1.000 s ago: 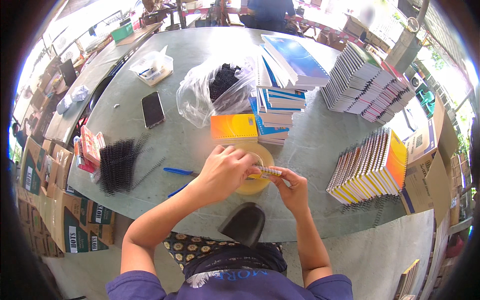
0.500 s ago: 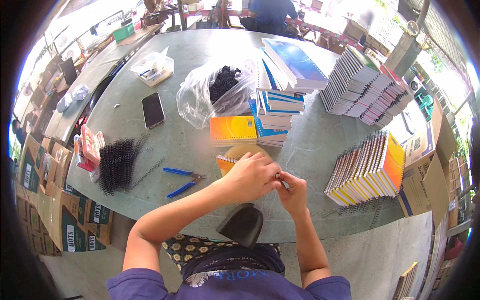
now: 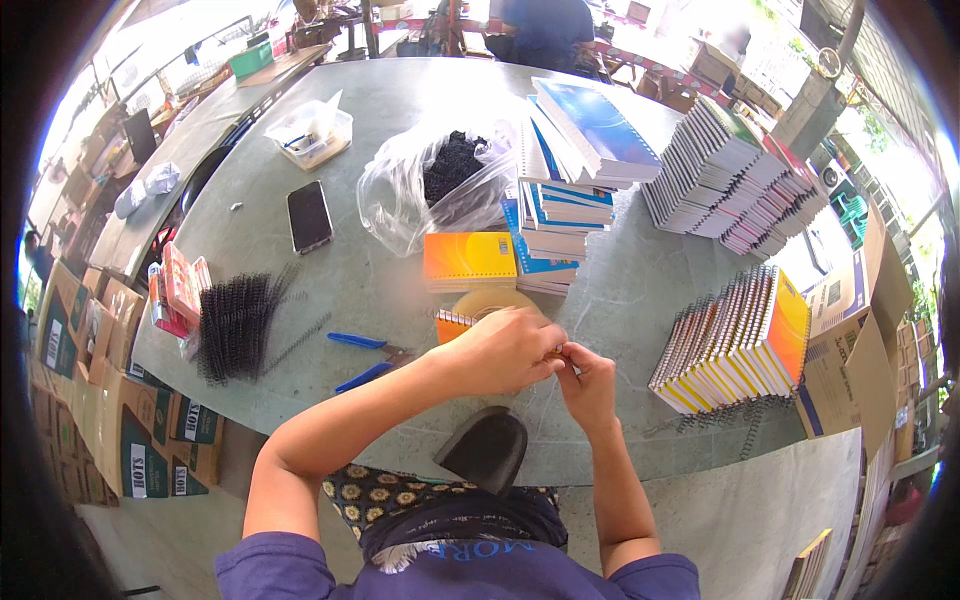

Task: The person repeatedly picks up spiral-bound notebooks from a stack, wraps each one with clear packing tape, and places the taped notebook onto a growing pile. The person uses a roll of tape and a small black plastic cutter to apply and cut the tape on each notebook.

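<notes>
My left hand (image 3: pixel 505 350) and my right hand (image 3: pixel 588 385) meet over a small orange notebook (image 3: pixel 452 322) near the table's front edge, and both pinch at its edge where the fingers hide the binding. The notebook is mostly covered by my left hand. Blue-handled pliers (image 3: pixel 368 360) lie on the table just left of my left forearm. A pile of black spiral binding coils (image 3: pixel 240 325) lies further left.
Another orange notebook (image 3: pixel 468 257) lies beyond my hands beside a stack of blue notebooks (image 3: pixel 565 200). A clear bag of black coils (image 3: pixel 440 180), a phone (image 3: pixel 309 215), and fanned notebook stacks (image 3: pixel 735 340) stand on the round grey table (image 3: pixel 400 100). Cardboard boxes (image 3: pixel 120 440) sit below left.
My left hand has slid right along the notebook's edge to meet my right hand. The pliers, hidden earlier by the hand, now lie exposed on the table.
</notes>
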